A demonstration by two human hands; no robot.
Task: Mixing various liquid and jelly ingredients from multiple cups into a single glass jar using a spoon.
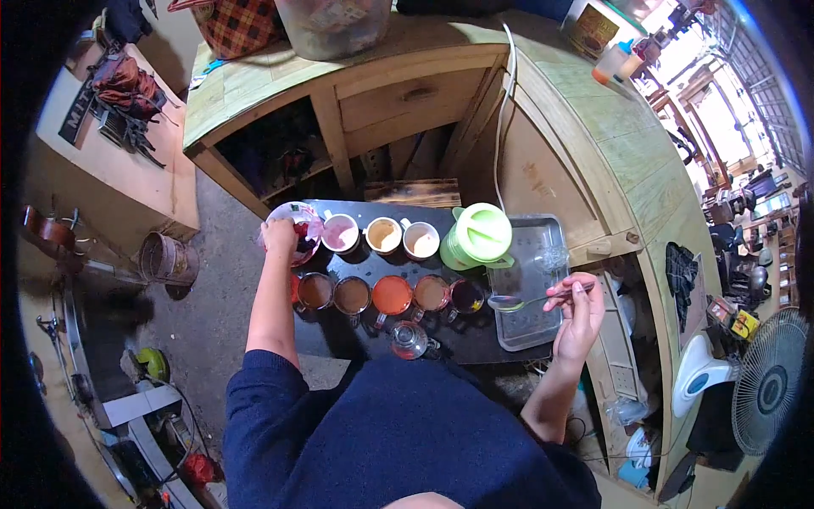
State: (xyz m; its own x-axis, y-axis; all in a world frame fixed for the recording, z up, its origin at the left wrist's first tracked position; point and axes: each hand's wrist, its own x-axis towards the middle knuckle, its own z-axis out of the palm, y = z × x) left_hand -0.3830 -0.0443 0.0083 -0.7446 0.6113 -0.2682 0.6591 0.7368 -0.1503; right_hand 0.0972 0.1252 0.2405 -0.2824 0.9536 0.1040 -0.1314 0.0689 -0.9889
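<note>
My right hand holds a metal spoon by its handle, its bowl pointing left over the edge of a grey tray. At the table's left end, my left hand reaches over a bowl with pink and red plastic packets; its fingertips are hidden. Beside the bowl, a row of white mugs runs right to a light green lidded pitcher. In front stand several glass mugs with brown, orange and dark drinks. A clear glass mug is nearest my body.
The dark low table stands against a wooden counter with open shelves. A clear glass is in the tray. A white cable hangs down behind the pitcher. A fan is at right, a bucket on the floor at left.
</note>
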